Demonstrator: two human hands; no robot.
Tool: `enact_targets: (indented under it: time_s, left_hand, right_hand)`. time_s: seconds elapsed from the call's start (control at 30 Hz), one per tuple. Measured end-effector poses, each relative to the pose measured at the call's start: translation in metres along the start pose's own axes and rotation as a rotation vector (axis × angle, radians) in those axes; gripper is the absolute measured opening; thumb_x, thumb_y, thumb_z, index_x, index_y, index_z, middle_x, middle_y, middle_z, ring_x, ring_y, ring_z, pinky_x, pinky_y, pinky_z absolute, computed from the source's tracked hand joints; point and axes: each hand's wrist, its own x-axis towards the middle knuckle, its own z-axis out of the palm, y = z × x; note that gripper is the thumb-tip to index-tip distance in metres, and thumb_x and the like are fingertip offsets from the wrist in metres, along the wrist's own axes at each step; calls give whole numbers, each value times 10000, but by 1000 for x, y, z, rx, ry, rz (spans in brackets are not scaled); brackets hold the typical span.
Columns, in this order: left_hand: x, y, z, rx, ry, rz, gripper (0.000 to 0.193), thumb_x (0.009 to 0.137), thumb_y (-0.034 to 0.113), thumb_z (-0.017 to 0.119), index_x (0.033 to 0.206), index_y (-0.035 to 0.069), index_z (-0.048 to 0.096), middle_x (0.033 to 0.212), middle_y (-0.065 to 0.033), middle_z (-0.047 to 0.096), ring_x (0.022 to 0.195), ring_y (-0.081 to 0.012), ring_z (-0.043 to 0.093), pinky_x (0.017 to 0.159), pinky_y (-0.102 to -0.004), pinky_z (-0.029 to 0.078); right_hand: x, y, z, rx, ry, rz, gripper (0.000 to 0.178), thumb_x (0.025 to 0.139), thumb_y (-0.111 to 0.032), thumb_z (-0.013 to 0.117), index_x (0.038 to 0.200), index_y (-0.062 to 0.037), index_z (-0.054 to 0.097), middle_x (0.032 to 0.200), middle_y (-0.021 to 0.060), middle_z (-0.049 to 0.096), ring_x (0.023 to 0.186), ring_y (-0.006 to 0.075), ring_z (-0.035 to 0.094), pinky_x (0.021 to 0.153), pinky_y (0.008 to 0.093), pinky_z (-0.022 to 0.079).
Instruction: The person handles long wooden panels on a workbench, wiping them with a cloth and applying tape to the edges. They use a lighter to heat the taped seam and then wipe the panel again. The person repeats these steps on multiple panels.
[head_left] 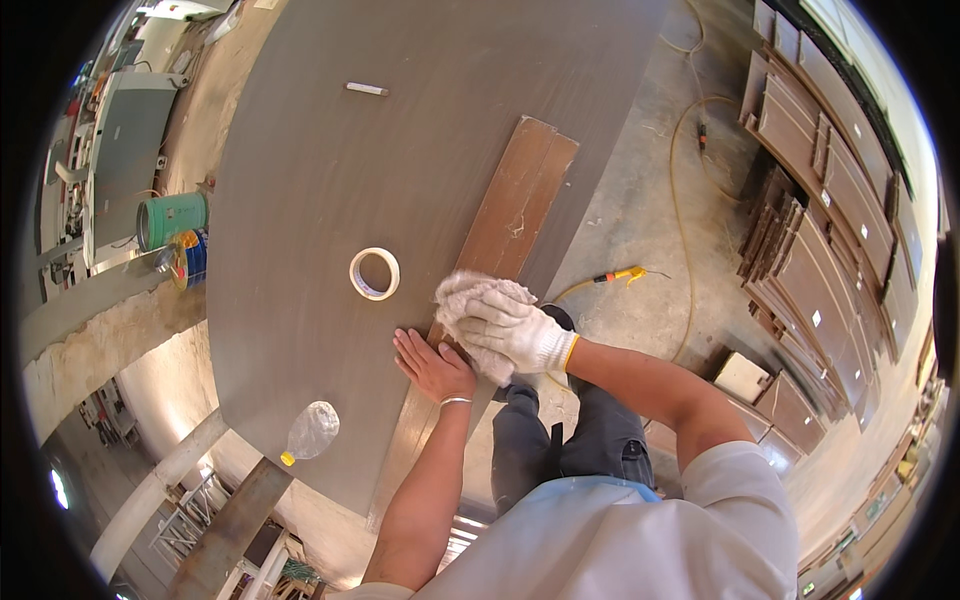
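Observation:
A long, narrow brown wooden board (520,200) lies along the right part of a large grey-brown tabletop (310,180). My right hand (522,328), in a white knit glove, presses a pale, fluffy rag (462,300) onto the board. Bare and spread flat, my left hand (440,374) rests at the board's left edge, just left of the rag. Up and to the left of that hand lies a roll of masking tape (375,295). A clear plastic bottle with a yellow cap (315,430) is on its side at the near left. Farther off lies a white marker (367,89).
On the floor to the right, a yellow air blow gun (628,274) is joined to a yellow hose (678,200). Stacks of brown panels (815,260) stand beyond it. A green bucket (172,220) and a blue can (192,262) sit left of the table.

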Motion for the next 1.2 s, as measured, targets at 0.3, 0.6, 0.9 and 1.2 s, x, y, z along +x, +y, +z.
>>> enact_targets:
  time_s: [0.3,0.6,0.9,1.2]
  left_hand:
    - [0,3,-2,-32,39,-9,624,1035,269,460,1555,-65,373,1701,-239,285,1591,-415,228,1297,-565,140]
    - [-3,-11,-8,-466,62,-87,725,905,57,622,1557,-71,333,1683,-270,290,1586,-436,223,1310,-534,153]
    - [-181,-165,-37,-449,281,-413,793,817,-51,558,1578,-44,334,1671,-282,298,1589,-451,206,1303,-559,141]
    - [-312,-261,-54,-319,42,-667,865,799,-27,624,1610,16,325,1699,-246,278,1586,-434,230,1300,-532,192]
  right_hand:
    - [87,134,-108,-110,435,651,347,966,-202,579,1276,-175,731,1188,120,739,1137,305,691,930,391,549]
    - [-30,-50,64,-321,-288,-137,564,873,-220,642,1433,-164,600,1493,93,562,1456,283,460,1172,485,409]
    - [-3,-36,81,284,138,366,446,989,-215,584,1419,-97,565,1367,130,619,1341,335,520,1142,542,371]
    - [-113,-282,238,150,-588,-471,500,882,-238,578,1376,-176,534,1317,40,593,1282,246,551,1051,482,451]
